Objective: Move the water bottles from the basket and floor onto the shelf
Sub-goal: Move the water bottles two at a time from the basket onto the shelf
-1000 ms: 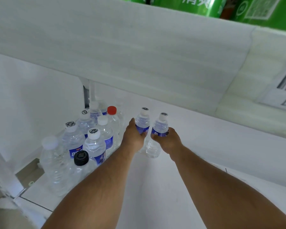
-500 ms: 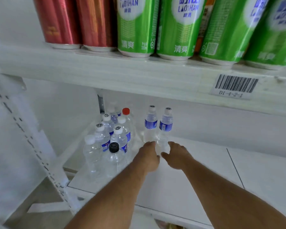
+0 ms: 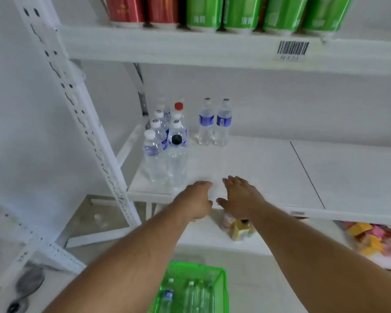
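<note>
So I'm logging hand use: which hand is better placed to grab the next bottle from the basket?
Probably the left hand: both hands are empty, but the green basket lies under the left forearm, while the right hand is farther off.

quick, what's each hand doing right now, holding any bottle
Left hand: open, fingers loosely curled, holding nothing.
Right hand: open, fingers extended, holding nothing.

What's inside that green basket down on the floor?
The green basket holds several clear water bottles, one with a blue label. How many there are is unclear: the picture's edge and the left arm hide part of it.
</note>
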{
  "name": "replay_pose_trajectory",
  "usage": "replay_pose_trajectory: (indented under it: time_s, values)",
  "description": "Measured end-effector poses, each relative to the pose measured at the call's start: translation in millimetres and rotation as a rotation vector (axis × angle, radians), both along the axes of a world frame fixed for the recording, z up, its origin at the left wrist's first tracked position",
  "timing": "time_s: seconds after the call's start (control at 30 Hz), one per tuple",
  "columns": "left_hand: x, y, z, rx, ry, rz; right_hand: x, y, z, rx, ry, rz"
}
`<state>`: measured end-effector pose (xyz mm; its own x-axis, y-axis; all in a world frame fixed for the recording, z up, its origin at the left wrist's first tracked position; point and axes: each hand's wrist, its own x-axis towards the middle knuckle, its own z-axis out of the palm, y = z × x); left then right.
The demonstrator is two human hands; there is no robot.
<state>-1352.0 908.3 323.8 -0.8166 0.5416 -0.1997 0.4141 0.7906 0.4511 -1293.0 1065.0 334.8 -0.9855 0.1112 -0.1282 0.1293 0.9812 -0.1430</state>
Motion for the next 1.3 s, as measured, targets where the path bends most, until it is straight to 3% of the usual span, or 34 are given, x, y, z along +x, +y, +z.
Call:
replay_pose_trajectory:
  time_s: [0.13, 0.27, 0.4, 0.6, 1.03, 1.3]
  values:
    - [53, -37, -36, -0.024, 0.006, -0.003, 49, -31, -28, -0.055, 0.008, 0.09]
    - [116, -73, -77, -0.161, -0.106, 0.011, 104, -58, -72, -0.124, -0.042, 0.133]
    - [161, -99, -109, -0.277, -0.245, 0.032, 158, -72, -118, -0.281, -0.237, 0.036]
    - [185, -133, -147, -0.308, -0.386, 0.141, 204, -74, -160, -0.317, -0.419, -0.068]
    - [127, -203, -292, -0.202, -0.64, 0.287, 175, -143, -286, -0.447, -0.646, -0.399]
    - [95, -205, -436, -0.134, -0.676, 0.446, 120, -151, -437, -0.535, -0.665, -0.496]
